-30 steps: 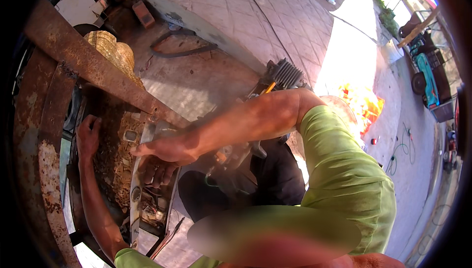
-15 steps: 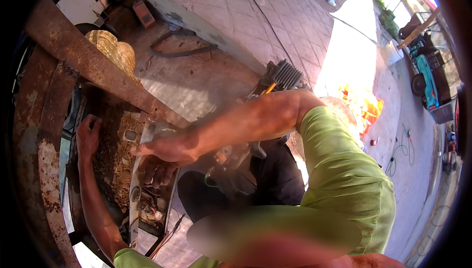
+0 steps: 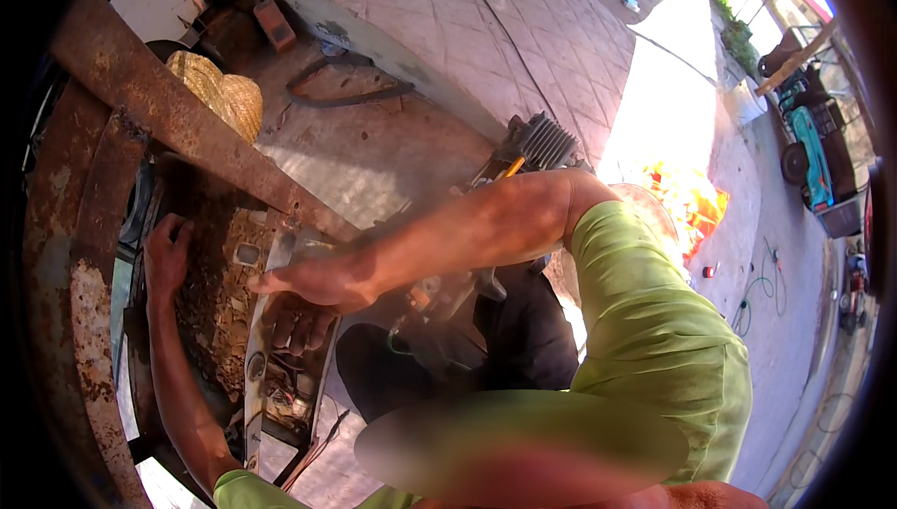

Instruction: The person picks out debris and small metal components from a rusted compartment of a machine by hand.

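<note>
Where rusty frame crosses: right hand gripping pale metal strip, left hand spread flat on, seemingly, dirt-caked panel.

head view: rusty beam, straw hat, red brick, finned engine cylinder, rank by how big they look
1. rusty beam
2. straw hat
3. finned engine cylinder
4. red brick
The brick lies farther off, so its true size is unsure.

Long pale metal bracket, upright along the right edge of the rusty frame, dirt-caked tray beside it
</note>
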